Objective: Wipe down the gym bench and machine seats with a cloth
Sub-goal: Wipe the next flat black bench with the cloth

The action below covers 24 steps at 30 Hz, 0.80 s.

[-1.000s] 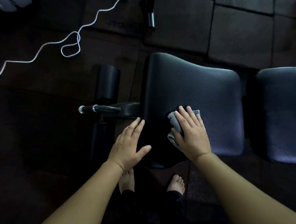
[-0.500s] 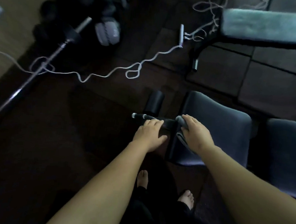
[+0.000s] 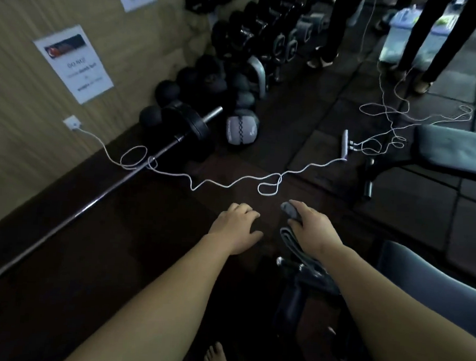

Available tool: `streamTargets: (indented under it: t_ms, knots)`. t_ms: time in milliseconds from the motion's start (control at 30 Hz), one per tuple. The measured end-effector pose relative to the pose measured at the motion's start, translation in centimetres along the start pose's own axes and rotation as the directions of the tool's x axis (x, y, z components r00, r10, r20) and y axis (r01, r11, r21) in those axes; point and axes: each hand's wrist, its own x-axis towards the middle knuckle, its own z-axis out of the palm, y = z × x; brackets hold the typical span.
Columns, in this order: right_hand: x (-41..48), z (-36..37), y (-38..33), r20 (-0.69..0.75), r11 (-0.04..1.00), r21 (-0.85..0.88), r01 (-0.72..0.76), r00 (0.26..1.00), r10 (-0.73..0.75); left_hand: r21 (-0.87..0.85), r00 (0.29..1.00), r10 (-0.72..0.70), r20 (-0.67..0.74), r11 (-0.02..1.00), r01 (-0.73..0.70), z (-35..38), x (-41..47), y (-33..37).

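Note:
My right hand [image 3: 313,228] grips a grey cloth [image 3: 290,234]; one end sticks out past the fingers and a folded strip hangs below the palm. My left hand [image 3: 235,226] hovers beside it over the dark floor, fingers loosely curled, holding nothing. The dark padded seat [image 3: 427,275] I stand at shows at the lower right, with its metal bar and foam roller [image 3: 294,283] under my right forearm. A second bench [image 3: 455,150] lies at the far right.
A white cable [image 3: 203,182] snakes across the floor from a wall socket to a power strip [image 3: 344,144]. A barbell [image 3: 119,174], medicine balls and dumbbells line the wooden wall. Two people's legs [image 3: 335,26] stand at the top. My bare foot [image 3: 215,360] is below.
My head has lifted, so the seat has slid to the lower right of the view. My right hand has come off the seat's edge with the cloth, and my left hand has left the bar.

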Motion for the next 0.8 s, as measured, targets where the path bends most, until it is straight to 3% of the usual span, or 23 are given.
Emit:
streamTargets:
  t_ms: [200, 400, 800]
  knots:
    - [8.1, -0.5, -5.0, -0.081, 0.998, 0.016, -0.058, 0.995, 0.059, 0.062, 0.995, 0.1, -0.006, 0.993, -0.1, -6.3, 7.7, -5.9]
    - [16.2, -3.4, -3.9, -0.138, 0.985, 0.063, -0.163, 0.976, 0.17, 0.142, 0.979, 0.201, 0.029, 0.969, -0.203, -10.5, 18.7, -6.2]
    - [31.8, -18.5, 9.2, -0.291, 0.87, 0.237, -0.432, 0.823, 0.488, 0.248, 0.863, 0.478, 0.162, 0.827, -0.504, -17.0, 46.9, 8.0]
